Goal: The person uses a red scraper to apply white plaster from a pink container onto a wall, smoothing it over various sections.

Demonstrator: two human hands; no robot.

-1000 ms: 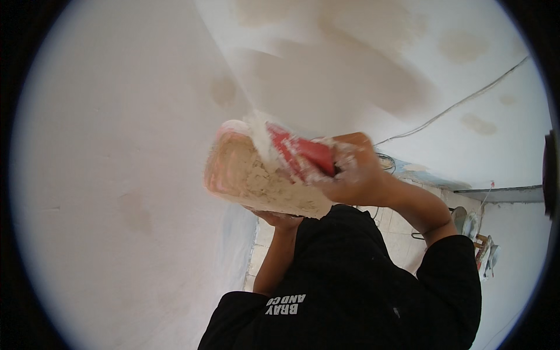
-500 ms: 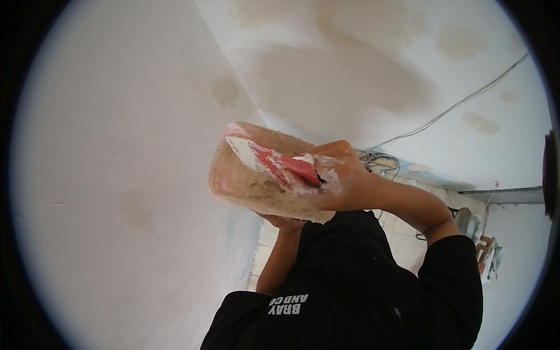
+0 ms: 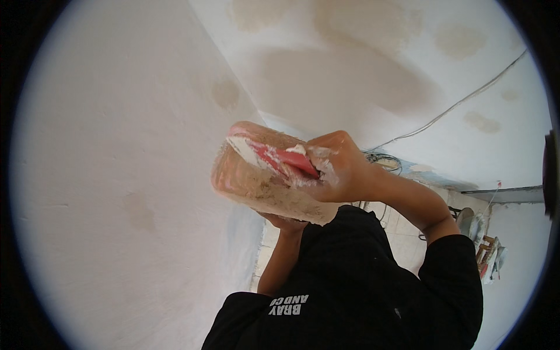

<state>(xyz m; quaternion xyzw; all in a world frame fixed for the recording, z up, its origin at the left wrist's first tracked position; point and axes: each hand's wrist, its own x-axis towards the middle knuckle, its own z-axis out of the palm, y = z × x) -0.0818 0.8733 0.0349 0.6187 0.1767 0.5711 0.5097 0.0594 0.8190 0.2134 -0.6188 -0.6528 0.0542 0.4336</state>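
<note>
My right hand (image 3: 338, 169) is closed round the red grip of a plaster-smeared plastering trowel (image 3: 233, 178). Its broad, pale pinkish-brown face has rounded corners at the far left end. White plaster coats part of the red grip (image 3: 291, 162), and pale smears lie on my thumb and knuckles. Below the trowel, against its near edge, my left hand (image 3: 284, 221) shows only in part. The trowel hides its fingers, so whether they hold the underside or some other thing cannot be seen.
A pale plastered wall (image 3: 99, 175) fills the left side. Another wall (image 3: 344, 81) with damp-looking patches carries a loose cable (image 3: 461, 99). Coiled wires (image 3: 385, 162) lie by its foot on the tiled floor (image 3: 402, 227). A stool-like wooden item (image 3: 485, 251) stands at the right.
The trowel and my right hand have shifted and tilted very slightly, with the right knuckles a little higher. My left hand has hardly moved.
</note>
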